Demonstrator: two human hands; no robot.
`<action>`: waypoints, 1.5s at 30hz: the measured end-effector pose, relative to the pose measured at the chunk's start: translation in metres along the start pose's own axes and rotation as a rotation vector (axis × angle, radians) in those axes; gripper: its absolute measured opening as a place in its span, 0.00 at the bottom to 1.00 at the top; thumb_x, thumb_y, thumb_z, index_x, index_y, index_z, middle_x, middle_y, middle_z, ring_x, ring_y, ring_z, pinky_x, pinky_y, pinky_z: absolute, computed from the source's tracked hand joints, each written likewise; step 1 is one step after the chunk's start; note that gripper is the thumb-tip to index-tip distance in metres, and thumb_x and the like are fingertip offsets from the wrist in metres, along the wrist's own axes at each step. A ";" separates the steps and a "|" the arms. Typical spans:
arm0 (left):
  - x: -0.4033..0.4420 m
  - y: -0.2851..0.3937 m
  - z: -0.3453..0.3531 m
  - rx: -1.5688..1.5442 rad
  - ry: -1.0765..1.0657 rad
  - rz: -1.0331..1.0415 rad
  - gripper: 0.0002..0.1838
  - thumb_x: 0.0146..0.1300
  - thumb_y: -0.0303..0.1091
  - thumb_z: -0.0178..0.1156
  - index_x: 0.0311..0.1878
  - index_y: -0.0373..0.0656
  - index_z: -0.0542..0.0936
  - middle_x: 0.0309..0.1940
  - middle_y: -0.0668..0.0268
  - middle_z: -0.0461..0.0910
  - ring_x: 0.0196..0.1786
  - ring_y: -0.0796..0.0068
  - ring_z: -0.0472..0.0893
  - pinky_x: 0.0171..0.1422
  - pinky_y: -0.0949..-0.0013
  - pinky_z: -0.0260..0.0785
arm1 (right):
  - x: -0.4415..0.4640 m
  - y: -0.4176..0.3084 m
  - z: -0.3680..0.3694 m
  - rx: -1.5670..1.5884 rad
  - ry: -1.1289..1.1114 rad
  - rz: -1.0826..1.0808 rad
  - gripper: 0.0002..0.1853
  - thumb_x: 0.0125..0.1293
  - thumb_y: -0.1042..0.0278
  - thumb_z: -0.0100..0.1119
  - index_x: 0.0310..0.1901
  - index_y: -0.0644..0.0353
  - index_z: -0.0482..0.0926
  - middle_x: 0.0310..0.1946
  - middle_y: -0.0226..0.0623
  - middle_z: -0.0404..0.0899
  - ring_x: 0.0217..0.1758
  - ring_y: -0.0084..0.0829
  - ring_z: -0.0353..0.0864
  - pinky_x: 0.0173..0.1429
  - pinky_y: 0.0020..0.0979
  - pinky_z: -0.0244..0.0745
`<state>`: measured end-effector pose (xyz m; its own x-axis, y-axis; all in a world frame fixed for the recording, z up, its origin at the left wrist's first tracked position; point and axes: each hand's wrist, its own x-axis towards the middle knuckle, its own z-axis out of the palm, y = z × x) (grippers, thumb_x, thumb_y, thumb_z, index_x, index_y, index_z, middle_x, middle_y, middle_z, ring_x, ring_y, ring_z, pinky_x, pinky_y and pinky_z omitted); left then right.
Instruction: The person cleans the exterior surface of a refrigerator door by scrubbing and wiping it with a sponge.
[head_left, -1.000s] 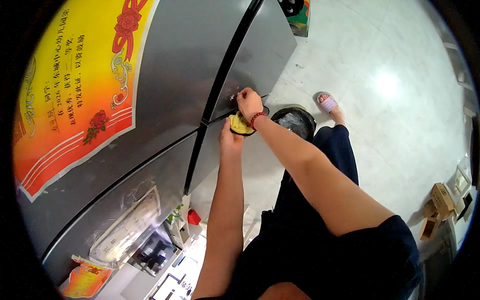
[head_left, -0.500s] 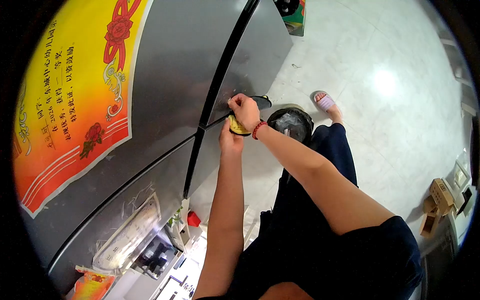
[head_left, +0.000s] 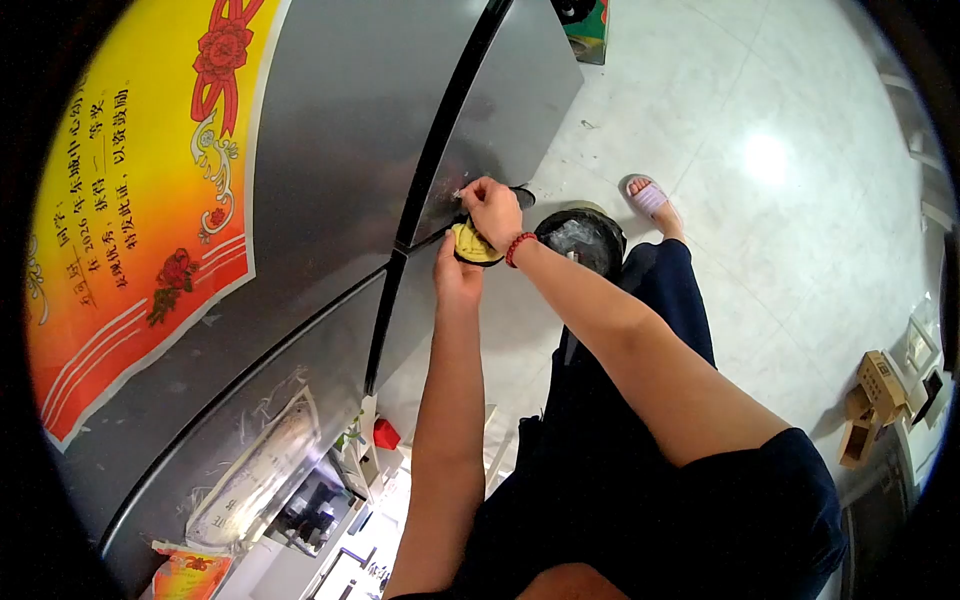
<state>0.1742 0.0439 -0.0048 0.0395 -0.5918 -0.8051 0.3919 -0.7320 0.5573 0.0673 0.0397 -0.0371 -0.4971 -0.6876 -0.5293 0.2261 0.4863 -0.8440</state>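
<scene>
In my left hand (head_left: 458, 275) is a yellow, soft-looking piece with a black rim (head_left: 474, 243), its kind unclear. My right hand (head_left: 492, 208), with a red bead bracelet (head_left: 516, 248) at the wrist, is bent over it. Thumb and forefinger are pinched together near a small whitish bit (head_left: 458, 194), too small to name. A dark rounded part (head_left: 525, 197) shows behind the right hand; whether it belongs to the yellow piece, I cannot tell. Just right of my hands stands a bin with a black liner (head_left: 580, 245).
Close on the left is a grey fridge (head_left: 340, 130) bearing a yellow-red certificate (head_left: 150, 200). My slippered foot (head_left: 652, 200) rests on pale floor tiles (head_left: 760, 250). Cardboard boxes (head_left: 875, 400) stand at the right, a green box (head_left: 590, 40) at the top.
The right hand has shifted slightly, and more of the yellow piece shows. Less of the dark part behind it is visible. The view has moved a little.
</scene>
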 end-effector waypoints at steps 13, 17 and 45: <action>0.002 -0.006 0.000 0.038 0.060 -0.020 0.18 0.71 0.40 0.48 0.55 0.37 0.70 0.54 0.61 0.74 0.58 0.68 0.74 0.64 0.62 0.66 | 0.005 -0.001 -0.002 -0.032 -0.007 -0.013 0.10 0.60 0.59 0.58 0.33 0.57 0.79 0.28 0.42 0.81 0.35 0.45 0.81 0.39 0.41 0.74; 0.003 -0.005 -0.002 0.018 0.028 -0.012 0.19 0.70 0.38 0.49 0.58 0.36 0.67 0.56 0.60 0.71 0.59 0.67 0.72 0.65 0.63 0.65 | -0.004 -0.007 -0.004 -0.003 -0.058 -0.051 0.11 0.60 0.58 0.59 0.34 0.56 0.79 0.28 0.43 0.81 0.35 0.45 0.81 0.39 0.41 0.74; -0.020 0.004 0.000 -0.028 -0.013 0.012 0.19 0.70 0.36 0.49 0.58 0.34 0.67 0.57 0.57 0.71 0.60 0.63 0.72 0.66 0.58 0.64 | 0.023 -0.004 -0.013 -0.088 0.039 -0.145 0.11 0.62 0.61 0.55 0.34 0.61 0.78 0.25 0.42 0.80 0.29 0.39 0.81 0.36 0.36 0.73</action>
<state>0.1750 0.0526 0.0139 0.0322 -0.6048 -0.7957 0.4172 -0.7153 0.5606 0.0443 0.0293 -0.0449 -0.5518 -0.7331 -0.3975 0.0762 0.4304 -0.8994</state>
